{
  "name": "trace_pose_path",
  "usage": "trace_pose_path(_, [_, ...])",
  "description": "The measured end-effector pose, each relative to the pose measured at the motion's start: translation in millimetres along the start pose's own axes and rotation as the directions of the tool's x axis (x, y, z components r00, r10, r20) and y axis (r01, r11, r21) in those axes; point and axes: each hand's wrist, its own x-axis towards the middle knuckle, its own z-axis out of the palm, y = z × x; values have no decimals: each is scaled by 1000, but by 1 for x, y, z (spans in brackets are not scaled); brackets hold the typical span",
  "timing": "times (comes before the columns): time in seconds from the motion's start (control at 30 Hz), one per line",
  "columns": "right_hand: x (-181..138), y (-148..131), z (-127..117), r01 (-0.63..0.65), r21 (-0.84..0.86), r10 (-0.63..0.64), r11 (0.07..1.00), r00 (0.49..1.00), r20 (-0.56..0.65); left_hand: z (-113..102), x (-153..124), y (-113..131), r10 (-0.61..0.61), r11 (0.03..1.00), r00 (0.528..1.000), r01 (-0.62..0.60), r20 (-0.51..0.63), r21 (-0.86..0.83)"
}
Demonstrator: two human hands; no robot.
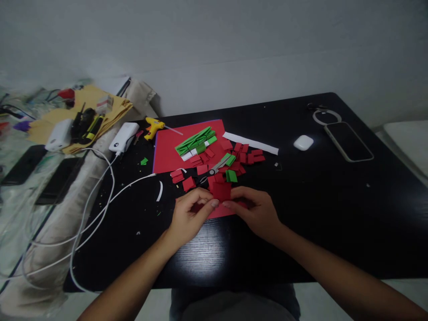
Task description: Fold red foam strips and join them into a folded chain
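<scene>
Both hands meet over the black table (334, 214), pinching one red paper piece (220, 192) between them. My left hand (190, 214) grips its left edge with thumb and fingers closed. My right hand (256, 211) holds the right edge the same way. Just beyond the hands lie several small folded red pieces (247, 157) and green pieces (231, 175), with scissors (214, 170) among them. A red sheet (167, 149) carries a bundle of green strips (195, 140).
A yellow glue gun (154, 127) and a white power bank (124, 137) with white cables (100, 209) sit at the left. A white paper strip (250, 142), earbud case (303, 142), phone (348, 141) and ring (326, 117) lie to the right. Clutter fills the far left.
</scene>
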Motion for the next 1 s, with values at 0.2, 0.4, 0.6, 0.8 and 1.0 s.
trace_pose_path(0.2, [-1, 2, 0, -53, 23, 54, 998, 998, -34, 5, -2, 0, -16, 1000, 999, 15, -41, -6])
trace_pose_path(0.4, [0, 2, 1, -21, 25, 21, 999, 1000, 7, 0, -2, -4, -67, 991, 995, 75, 76, -108])
trace_pose_path(0.6, [-1, 4, 0, 53, 8, -53, 999, 999, -1, -3, 2, -2, 7, 998, 999, -9, 35, 69])
trace_pose_path(0.8, [0, -1, 2, -75, 130, 77, 989, 997, -12, 0, 2, -4, 70, 990, 998, -70, 6, 126])
trace_pose_path(1.0, [1, -1, 2, -124, 166, 124, 978, 992, 8, -2, 0, -7, -50, 999, 999, 50, -2, 0])
